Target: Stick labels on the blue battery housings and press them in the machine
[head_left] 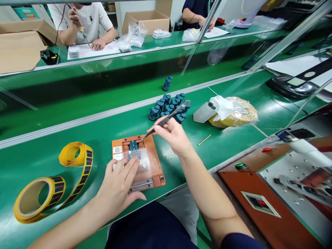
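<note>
An orange-brown jig [155,162] lies on the green bench in front of me, with a small dark teal part [134,145] seated at its top and a clear plate [144,166] over its middle. My left hand [119,186] rests on the jig, fingers stretched flat and pressing the clear plate near a small label. My right hand [173,135] pinches metal tweezers [166,120], whose tip points down at the jig close to the teal part.
Several teal parts [168,107] cluster behind the jig, one more [167,83] farther back. A yellow label roll [52,186] unwinds at left. A white bottle [204,112] and bagged yellow item [237,112] sit right. Two other people work across the conveyor. A machine panel [259,193] stands lower right.
</note>
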Motion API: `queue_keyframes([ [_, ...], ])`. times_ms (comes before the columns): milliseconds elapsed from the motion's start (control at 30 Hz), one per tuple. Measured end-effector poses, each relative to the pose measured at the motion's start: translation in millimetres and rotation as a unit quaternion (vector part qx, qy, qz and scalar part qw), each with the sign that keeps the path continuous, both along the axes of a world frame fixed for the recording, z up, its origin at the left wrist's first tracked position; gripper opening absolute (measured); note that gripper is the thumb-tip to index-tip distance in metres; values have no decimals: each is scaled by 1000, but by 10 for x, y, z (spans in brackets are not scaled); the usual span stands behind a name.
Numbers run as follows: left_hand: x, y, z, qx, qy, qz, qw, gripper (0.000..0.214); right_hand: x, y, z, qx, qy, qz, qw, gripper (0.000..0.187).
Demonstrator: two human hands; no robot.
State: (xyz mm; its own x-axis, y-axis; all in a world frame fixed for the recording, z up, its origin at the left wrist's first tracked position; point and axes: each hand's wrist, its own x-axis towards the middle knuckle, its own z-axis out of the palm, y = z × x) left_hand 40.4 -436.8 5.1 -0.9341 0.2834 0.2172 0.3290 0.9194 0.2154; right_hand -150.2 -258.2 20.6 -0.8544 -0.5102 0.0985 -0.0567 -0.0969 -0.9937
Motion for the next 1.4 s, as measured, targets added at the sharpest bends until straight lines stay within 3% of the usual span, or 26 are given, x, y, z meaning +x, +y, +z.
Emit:
queue_keyframes([
  [100, -85, -96, -56, 82, -21, 71, 994, 100, 98, 298, -59, 150, 109, -95, 978, 21],
  [167, -130, -139, -95, 135, -41, 103, 985, 103, 186, 483, -208, 287, 170, -130, 934, 16],
  [233, -100, -134, -126, 166, 0, 93, 982, 106, 266, 632, -423, 375, 223, -143, 888, 18],
  [300, 39, -80, -154, 178, 136, 48, 973, 93, 326, 756, -655, 418, 272, -153, 853, 24],
  [367, 260, 4, -193, 169, 257, -46, 951, 64, 365, 867, -850, 450, 301, -160, 825, 29],
  [433, 492, 76, -250, 135, 270, -150, 942, 38, 391, 959, -965, 478, 312, -168, 804, 33],
  [500, 667, 104, -314, 77, 200, -201, 956, 30, 419, 1005, -976, 490, 317, -188, 790, 36],
  [533, 724, 97, -344, 49, 160, -206, 964, 35, 437, 999, -943, 480, 322, -198, 791, 37],
  [600, 785, 51, -386, 9, 87, -208, 974, 46, 482, 919, -818, 423, 336, -187, 820, 36],
  [700, 805, -40, -413, 8, 27, -221, 975, 51, 552, 655, -595, 303, 351, -31, 885, 34],
  [800, 790, -85, -436, 67, 61, -206, 974, 49, 569, 367, -496, 232, 342, 134, 901, 35],
  [867, 762, -84, -467, 99, 98, -179, 974, 48, 540, 244, -531, 209, 331, 177, 903, 37],
  [1133, 687, -73, -609, 122, 114, -169, 971, 41, 341, 127, -803, 218, 292, 186, 912, 39],
  [1400, 697, -96, -625, 109, 108, -176, 972, 42, 419, 92, -639, 208, 300, 210, 907, 42],
])
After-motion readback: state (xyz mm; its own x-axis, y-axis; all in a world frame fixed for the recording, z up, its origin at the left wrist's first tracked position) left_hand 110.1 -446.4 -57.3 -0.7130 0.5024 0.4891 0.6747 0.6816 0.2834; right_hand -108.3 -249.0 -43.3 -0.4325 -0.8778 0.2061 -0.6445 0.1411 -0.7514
